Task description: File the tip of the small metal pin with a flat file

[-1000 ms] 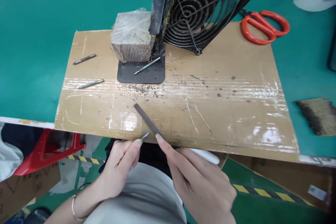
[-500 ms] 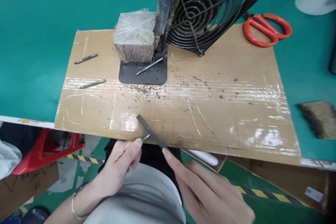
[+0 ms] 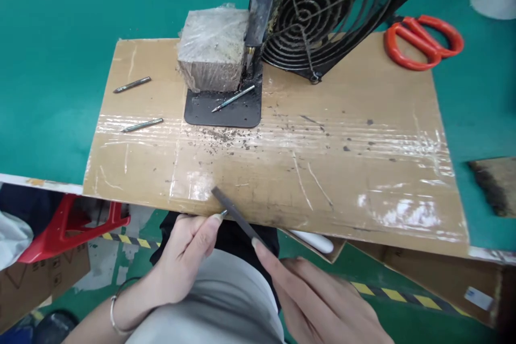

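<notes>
My left hand is closed in a pinch around a soldering iron tip, and only its short shiny end shows past the thumb. In my right hand is a flat dark metal file, the forefinger stretched along it. The file slants across the cardboard's front edge and appears to touch the pinched tip. Two more soldering iron tips lie on the cardboard at the left, the lower tip closer to me. Another tip rests on the black base plate.
Brown cardboard covers the green table. A plastic-wrapped block stands beside a black fan with a wire guard. Red-handled scissors lie to the right, near a brown sponge-like piece. Dark crumbs are scattered mid-board. A red stool stands lower left.
The file has slid slightly down and right across the soldering iron tip, with my right hand lower. My left hand keeps its hold. The whole view has shifted a little.
</notes>
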`<state>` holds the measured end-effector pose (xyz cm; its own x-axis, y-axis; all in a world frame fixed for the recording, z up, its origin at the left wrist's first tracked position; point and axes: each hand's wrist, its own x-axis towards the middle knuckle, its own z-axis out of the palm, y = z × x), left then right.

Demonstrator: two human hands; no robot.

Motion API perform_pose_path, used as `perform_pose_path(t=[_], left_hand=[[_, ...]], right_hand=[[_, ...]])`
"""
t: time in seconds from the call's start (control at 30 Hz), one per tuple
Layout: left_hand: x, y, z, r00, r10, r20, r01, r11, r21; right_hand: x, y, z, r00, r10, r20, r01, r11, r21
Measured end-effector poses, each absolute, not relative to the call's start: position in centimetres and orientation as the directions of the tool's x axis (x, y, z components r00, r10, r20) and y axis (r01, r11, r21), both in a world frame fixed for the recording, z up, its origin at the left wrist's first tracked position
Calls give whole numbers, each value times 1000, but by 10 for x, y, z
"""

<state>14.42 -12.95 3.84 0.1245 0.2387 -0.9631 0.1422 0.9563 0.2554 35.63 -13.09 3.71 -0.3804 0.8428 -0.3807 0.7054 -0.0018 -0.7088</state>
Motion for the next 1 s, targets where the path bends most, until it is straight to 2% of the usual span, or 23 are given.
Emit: perform_pose_path(t=[0.17, 0.37, 0.43, 0.57, 1.0], left_hand=[[144, -131, 38, 97, 276, -956, 218, 932, 291], [145, -130, 36, 102, 307, -946, 229, 918, 322], [145, -129, 36, 108, 327, -939, 251, 905, 344], [144, -129, 36, 97, 386, -917, 308, 865, 397], [142, -143, 34, 115, 457, -882, 337, 817, 467]], right_hand=[[336, -121, 25, -274, 877, -394, 692, -105, -714], [355, -127, 37, -384, 851, -358, 717, 30, -696], [356, -130, 40, -405, 834, -373, 702, 23, -711], [338, -122, 30, -314, 864, -395, 720, -55, -692], [370, -131, 33, -204, 932, -300, 723, -63, -688]])
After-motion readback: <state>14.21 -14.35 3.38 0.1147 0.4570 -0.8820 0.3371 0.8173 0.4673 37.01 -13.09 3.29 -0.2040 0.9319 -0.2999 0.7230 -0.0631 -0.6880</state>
